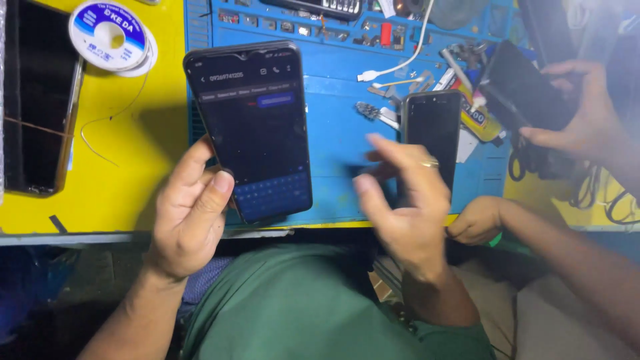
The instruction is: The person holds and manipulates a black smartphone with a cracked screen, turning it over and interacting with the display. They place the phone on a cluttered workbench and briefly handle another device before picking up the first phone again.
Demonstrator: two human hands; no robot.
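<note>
The left hand [190,213] is cradling a dark smartphone [252,130] from below, fingers curled round its lower edge and thumb resting by the lit keyboard, tilting the screen up toward the eyes. The right hand [403,207] is hovering blurred and half open over the blue work mat [340,133], gripping nothing, just in front of a second black phone [432,133] lying face up. Across the tabletop [133,167], another person's hand [587,113] is holding a dark device, while a solder wire spool [110,35] is sitting on the yellow side.

Green shirt, bare forearms, gold ring [430,163] on right hand [407,213].
</note>
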